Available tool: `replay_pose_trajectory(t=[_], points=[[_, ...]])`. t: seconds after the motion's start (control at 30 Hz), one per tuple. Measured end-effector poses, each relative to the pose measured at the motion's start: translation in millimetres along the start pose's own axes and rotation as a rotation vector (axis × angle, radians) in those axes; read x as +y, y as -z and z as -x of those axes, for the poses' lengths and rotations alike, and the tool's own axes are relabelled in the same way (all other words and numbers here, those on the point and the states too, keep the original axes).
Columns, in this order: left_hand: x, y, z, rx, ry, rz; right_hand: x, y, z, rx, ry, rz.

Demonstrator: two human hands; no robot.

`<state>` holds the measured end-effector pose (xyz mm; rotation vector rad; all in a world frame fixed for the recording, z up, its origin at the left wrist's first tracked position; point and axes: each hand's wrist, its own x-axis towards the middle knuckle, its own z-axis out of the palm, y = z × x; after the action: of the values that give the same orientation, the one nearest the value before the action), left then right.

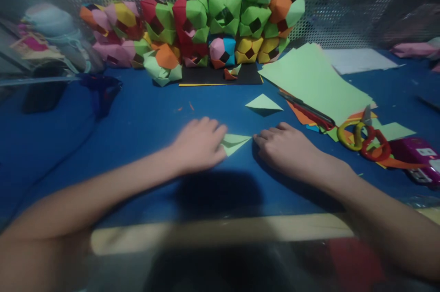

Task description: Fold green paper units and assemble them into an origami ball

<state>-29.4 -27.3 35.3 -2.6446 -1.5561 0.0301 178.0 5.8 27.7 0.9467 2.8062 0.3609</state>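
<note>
A small folded piece of pale green paper [236, 143] lies on the blue tabletop, its pointed end toward the right. My left hand [201, 145] covers its left part, fingers bent and pressed down on it; this hand is slightly blurred. Just past the paper's right tip rests my right hand [283, 147], fingers curled in against the table, with nothing visible in them. Farther back, a second folded green paper triangle [264, 103] sits apart from both hands.
Paper modules in several colours, such as a green one [225, 10], are stacked along the mesh wall. At right are green sheets [312, 81], yellow-and-red-handled scissors [376, 143] and a purple box-like object [417, 157]. A blue glue gun [101, 90] with a cord lies left.
</note>
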Motion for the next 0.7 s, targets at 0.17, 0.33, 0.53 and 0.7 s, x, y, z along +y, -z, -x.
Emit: replay_pose_trajectory(t=[0.17,0.33,0.53,0.7], points=[[-7.1,-9.0,-4.7,0.037,-0.056,0.207,-0.2,6.2,-0.9,-0.035,-0.034,-0.01],[-11.6,-20.6,-7.2,0.258,0.025,0.449,-1.3,13.0,-6.3,0.025,-0.277,-0.184],[-9.0,-10.2,-6.1,0.333,0.241,0.771,0.3,9.7,-16.0,0.102,-0.501,-0.584],[-7.6,-16.9,-8.2,0.116,0.434,1.235,-0.5,4.1,-19.9,0.152,-0.478,-1.071]])
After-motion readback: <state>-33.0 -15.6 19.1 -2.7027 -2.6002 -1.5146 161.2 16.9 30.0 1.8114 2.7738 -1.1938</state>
